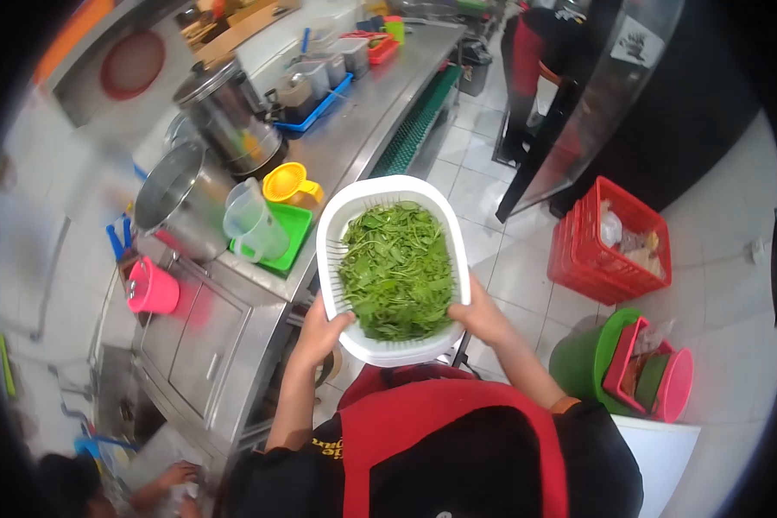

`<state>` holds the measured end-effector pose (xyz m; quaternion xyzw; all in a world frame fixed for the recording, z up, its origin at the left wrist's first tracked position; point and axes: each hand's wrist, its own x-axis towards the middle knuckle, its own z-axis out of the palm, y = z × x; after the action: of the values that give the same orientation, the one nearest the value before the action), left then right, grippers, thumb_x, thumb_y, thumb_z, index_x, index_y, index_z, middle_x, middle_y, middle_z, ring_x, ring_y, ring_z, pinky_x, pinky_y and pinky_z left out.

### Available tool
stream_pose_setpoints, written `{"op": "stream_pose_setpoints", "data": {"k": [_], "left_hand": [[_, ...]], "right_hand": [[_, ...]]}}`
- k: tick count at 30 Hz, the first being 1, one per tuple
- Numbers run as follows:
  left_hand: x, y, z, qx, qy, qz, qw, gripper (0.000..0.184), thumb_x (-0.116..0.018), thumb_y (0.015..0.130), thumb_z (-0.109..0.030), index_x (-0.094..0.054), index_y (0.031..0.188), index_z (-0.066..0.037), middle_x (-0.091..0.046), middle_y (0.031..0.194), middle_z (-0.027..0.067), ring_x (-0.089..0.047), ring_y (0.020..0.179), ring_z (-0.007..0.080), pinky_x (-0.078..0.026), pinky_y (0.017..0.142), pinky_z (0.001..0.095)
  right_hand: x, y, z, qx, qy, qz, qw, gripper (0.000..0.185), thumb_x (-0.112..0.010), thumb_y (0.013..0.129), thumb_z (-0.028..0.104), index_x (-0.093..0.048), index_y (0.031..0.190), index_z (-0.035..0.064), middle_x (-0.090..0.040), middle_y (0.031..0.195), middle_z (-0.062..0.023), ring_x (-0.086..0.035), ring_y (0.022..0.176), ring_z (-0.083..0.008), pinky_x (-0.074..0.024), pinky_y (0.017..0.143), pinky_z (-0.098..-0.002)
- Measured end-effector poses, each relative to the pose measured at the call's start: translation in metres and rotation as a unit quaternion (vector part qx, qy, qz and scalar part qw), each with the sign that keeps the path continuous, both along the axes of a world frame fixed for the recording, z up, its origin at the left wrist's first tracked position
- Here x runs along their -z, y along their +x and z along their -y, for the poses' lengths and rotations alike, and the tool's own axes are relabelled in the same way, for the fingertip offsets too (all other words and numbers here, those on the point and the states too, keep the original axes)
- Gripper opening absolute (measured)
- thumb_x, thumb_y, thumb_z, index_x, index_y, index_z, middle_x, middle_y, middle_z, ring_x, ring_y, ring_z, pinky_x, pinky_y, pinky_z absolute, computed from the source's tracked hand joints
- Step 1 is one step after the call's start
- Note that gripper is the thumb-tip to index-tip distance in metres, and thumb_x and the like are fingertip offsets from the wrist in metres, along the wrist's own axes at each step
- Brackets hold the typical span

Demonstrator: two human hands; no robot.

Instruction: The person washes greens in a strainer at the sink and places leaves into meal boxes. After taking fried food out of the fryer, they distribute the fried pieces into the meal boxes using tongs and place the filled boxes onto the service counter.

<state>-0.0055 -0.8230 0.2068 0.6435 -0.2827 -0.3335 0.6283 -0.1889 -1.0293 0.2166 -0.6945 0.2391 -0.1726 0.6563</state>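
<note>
- Step in hand, as we judge it: carrying or steadying a white basket (397, 185) of leafy greens (397, 268), held out in front of our body, beside the counter's near end.
- Left hand (323, 335): gripping the basket's near left corner, thumb on the rim; we cannot see the other fingers fully.
- Right hand (479, 312): gripping the near right corner likewise, thumb inward, remaining fingers mostly hidden.
- Next move, in our judgement: calls for both grips firm and the basket level, lest loose leaves spill.
- Surface: one steel counter (341, 147), bearing a green tray (300, 226) with a clear pitcher (259, 229), a yellow juicer-like item (287, 182), a large steel pot (200, 229), a lidded steel urn (224, 121), and a blue tray (324, 105) of containers farther along.
- Below the pot, toward the sink side: one pink bucket (154, 287).
- Room: pale tiled floor (466, 177); to our right, red crates (577, 259) and a green tub (578, 358).
- Persons: one co-worker's hand (180, 473) at lower left; another person (540, 52) beyond, near a door.
</note>
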Motion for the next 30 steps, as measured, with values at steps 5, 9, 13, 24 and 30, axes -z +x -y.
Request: {"op": "stream_pose_setpoints", "data": {"k": [5,9,13,24,30], "left_hand": [[0.054,0.026,0.090,0.084,-0.112,-0.081,0.987,0.055,-0.050,0.095,-0.025,-0.030,0.140,0.000,-0.042,0.135,0.0131,-0.037,0.126,0.0219,-0.027,0.106,0.0351],[0.054,0.075,0.169,0.039,-0.130,-0.373,0.918,0.057,-0.051,0.091,-0.032,-0.034,0.137,-0.001,-0.048,0.128,0.0160,-0.049,0.116,0.0279,-0.039,0.098,0.0412],[0.039,0.130,0.244,0.096,-0.017,-0.342,0.934,0.058,-0.060,0.079,-0.010,-0.037,0.132,0.000,-0.056,0.112,0.0130,-0.057,0.101,0.0243,-0.048,0.085,0.0363],[0.025,0.225,0.444,0.107,0.006,-0.297,0.949,0.067,-0.049,0.064,0.003,-0.036,0.129,0.000,-0.054,0.107,0.0115,-0.056,0.098,0.0222,-0.047,0.082,0.0336],[0.024,0.284,0.583,0.066,0.021,-0.252,0.965,0.074,-0.047,0.061,0.005,-0.032,0.133,-0.001,-0.051,0.111,0.0119,-0.053,0.099,0.0218,-0.047,0.079,0.0319]], "right_hand": [[0.000,-0.004,0.063,0.056,0.078,0.053,0.994,0.074,-0.046,0.065,-0.008,-0.032,0.137,-0.0023,-0.053,0.121,-0.0125,-0.051,0.111,-0.0191,-0.0410,0.092,-0.0278],[-0.002,0.040,0.127,0.075,0.023,0.049,0.996,0.074,-0.048,0.065,-0.005,-0.033,0.138,-0.0026,-0.051,0.123,-0.0115,-0.050,0.111,-0.0180,-0.0405,0.092,-0.0276],[-0.010,0.093,0.215,0.038,-0.013,0.041,0.998,0.073,-0.047,0.066,-0.002,-0.033,0.138,-0.0012,-0.049,0.126,-0.0120,-0.046,0.117,-0.0183,-0.0358,0.098,-0.0291],[-0.057,0.191,0.384,0.263,-0.346,-0.114,0.893,0.049,-0.064,0.082,0.019,-0.049,0.126,0.0042,-0.058,0.111,-0.0203,-0.059,0.097,-0.0342,-0.0470,0.082,-0.0377],[-0.052,0.302,0.523,0.118,-0.428,-0.164,0.881,0.008,-0.058,0.078,0.006,-0.059,0.085,0.0020,-0.065,0.083,-0.0148,-0.064,0.078,-0.0320,-0.0511,0.068,-0.0408]]}}
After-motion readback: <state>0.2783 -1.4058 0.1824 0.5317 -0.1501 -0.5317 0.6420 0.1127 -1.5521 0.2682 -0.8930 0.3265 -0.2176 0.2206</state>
